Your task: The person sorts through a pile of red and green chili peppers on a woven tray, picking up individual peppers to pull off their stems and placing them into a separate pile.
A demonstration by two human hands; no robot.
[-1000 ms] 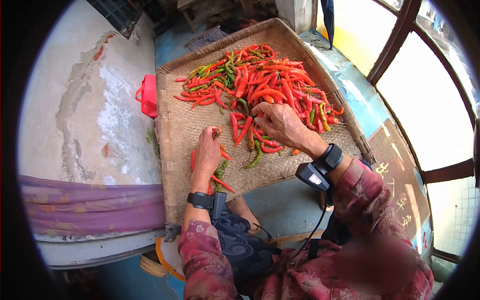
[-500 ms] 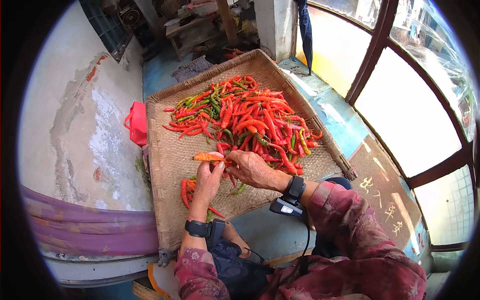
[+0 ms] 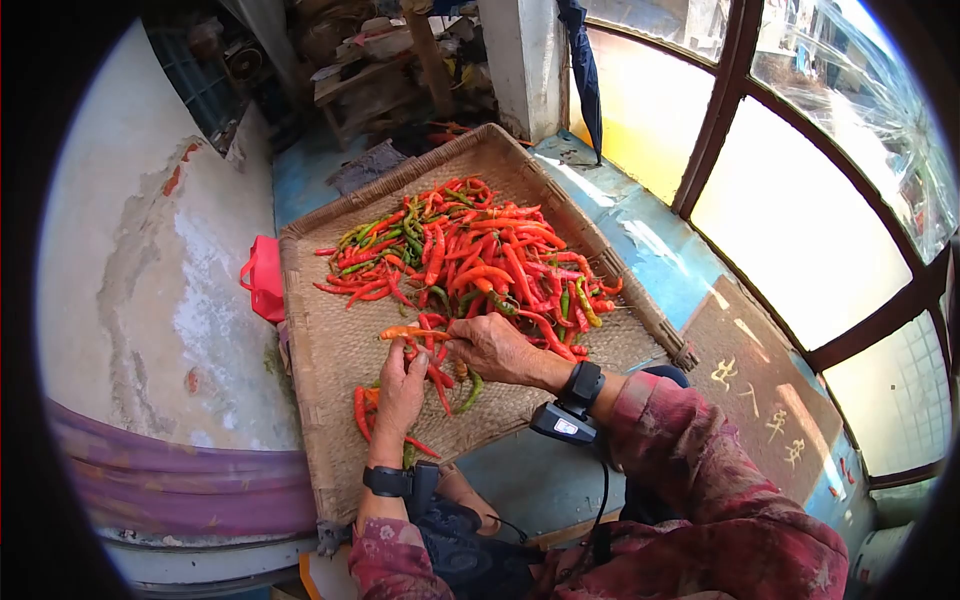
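Observation:
A large woven basket tray [image 3: 305,400] holds a heap of red and green chili peppers [image 3: 500,255]. Over its near half, my left hand [image 3: 400,390] pinches an orange chili pepper [image 3: 408,332] between thumb and fingers. My right hand [image 3: 500,348] closes on the other end of the same pepper. Right behind and below the fingers are more red peppers and a curved green one [image 3: 470,392]. A small group of red chili peppers [image 3: 363,412] lies apart on the weave, beside my left wrist.
A red bag [image 3: 263,280] stands left of the tray by the peeling wall [image 3: 130,300]. Purple cloth [image 3: 180,475] hangs at lower left. To the right are a brown mat with yellow characters [image 3: 760,380] and framed windows. A dark umbrella [image 3: 583,85] hangs by the pillar.
The view has shifted, so the tray sits a little lower and further left. Both hands still grip the orange pepper; more red and green peppers show below the fingers.

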